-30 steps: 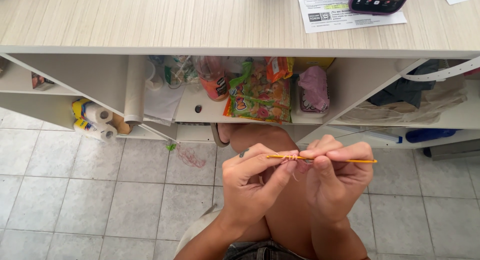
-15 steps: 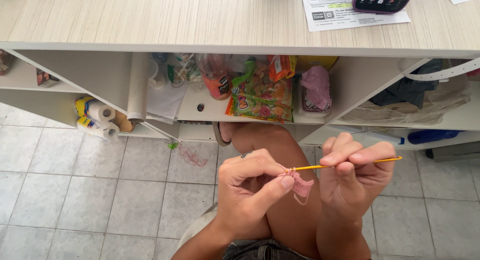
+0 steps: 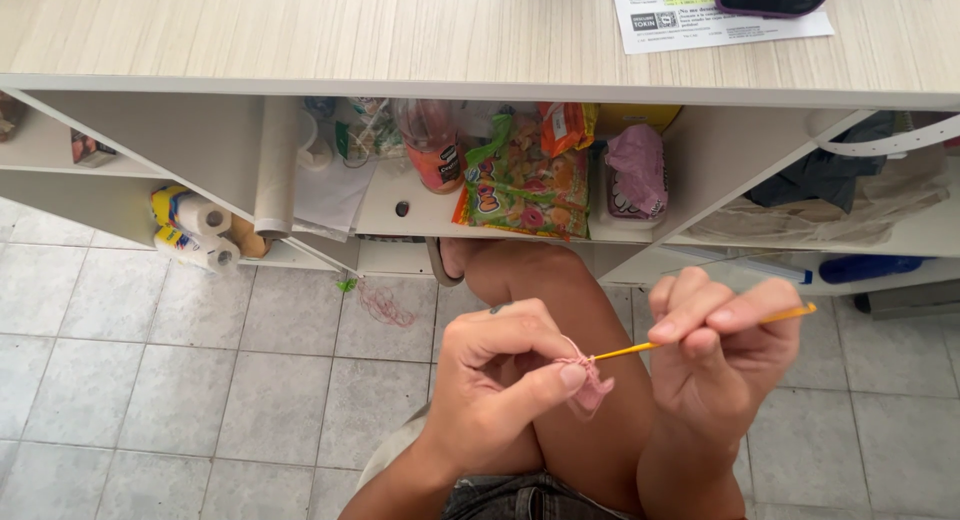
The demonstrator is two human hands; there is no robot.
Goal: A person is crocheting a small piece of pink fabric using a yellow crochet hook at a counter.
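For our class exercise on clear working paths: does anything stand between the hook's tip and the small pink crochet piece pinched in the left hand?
Nothing visible does. The thin yellow-orange crochet hook, held by the right hand, runs straight to the small pink crochet piece pinched by the left hand.

The left hand point(image 3: 500, 380) was raised in front of the bent knee point(image 3: 545, 280), palm turned inward, fingers curled, thumb point(image 3: 540, 388) stretched rightward and pressed against the index fingertip in a tight pinch. Its forearm rose from the bottom edge of the view. The right hand point(image 3: 722, 355) was just beside it, a little higher, wrist bent, thumb and index finger pinched together with the remaining fingers folded loosely over them. The two hands did not touch. The bare thigh ran down between both forearms.
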